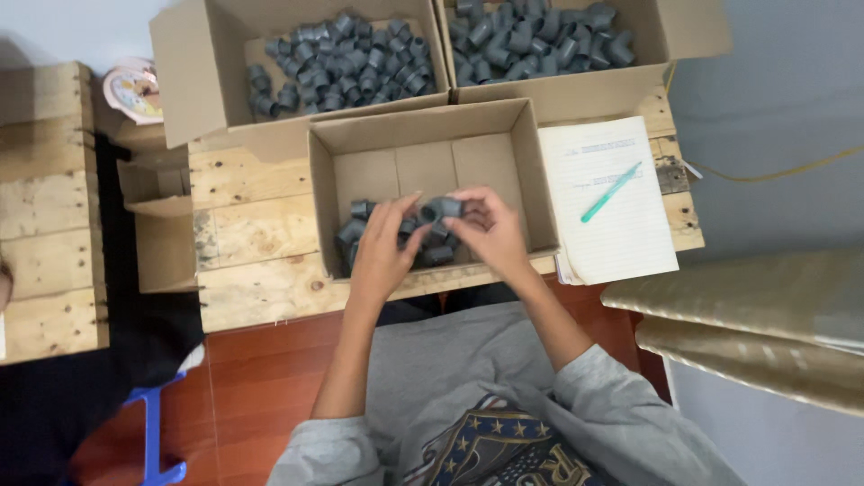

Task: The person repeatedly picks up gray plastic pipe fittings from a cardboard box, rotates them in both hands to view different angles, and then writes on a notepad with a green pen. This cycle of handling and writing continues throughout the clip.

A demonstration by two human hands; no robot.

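Observation:
Both my hands are over the near cardboard box (522, 162) on the wooden table. My left hand (382, 247) and my right hand (490, 229) together grip a grey plastic pipe fitting (439, 209) between the fingertips, just above the box's floor. Under my hands lies a small heap of similar grey fittings (355, 229) in the box's near left part. The far part of that box shows bare cardboard.
Two open boxes at the back hold several grey fittings, one on the left (337, 63), one on the right (540, 36). A lined notebook (621, 225) with a teal pen (610, 193) lies to the right. A wooden crate (45, 207) stands left; folded gold-coloured material (756, 315) sits right.

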